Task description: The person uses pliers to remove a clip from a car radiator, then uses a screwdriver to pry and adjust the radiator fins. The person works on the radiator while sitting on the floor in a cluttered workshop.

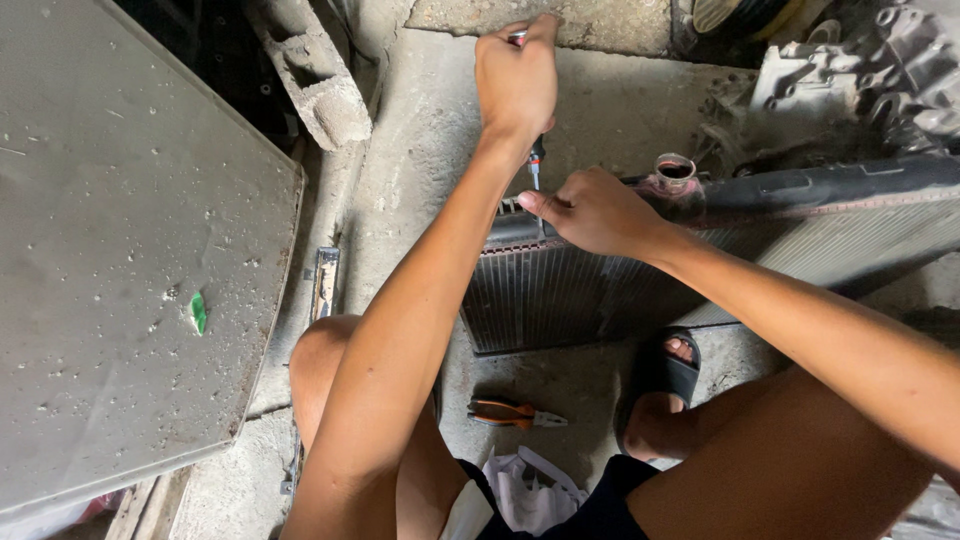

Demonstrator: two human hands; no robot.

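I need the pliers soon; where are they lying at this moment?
In the head view the orange-handled pliers lie on the concrete floor, low in the middle, between the person's knees, just below the radiator and left of the sandalled foot.

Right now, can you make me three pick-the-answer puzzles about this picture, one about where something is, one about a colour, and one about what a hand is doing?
1. Where do the pliers lie?
A. on the concrete floor in front of the radiator
B. on top of the radiator
C. on the grey metal sheet

2. What colour are the pliers' handles?
A. blue
B. orange and black
C. green

3. What is the left hand doing?
A. lying flat on the floor
B. holding the pliers
C. gripping the screwdriver by its handle

Answers:
1 A, they rest on the floor between the knee and the sandalled foot, below the radiator.
2 B, the handles show orange with dark trim.
3 C, the fingers close round the handle while the right hand steadies the tip at the radiator's top edge.
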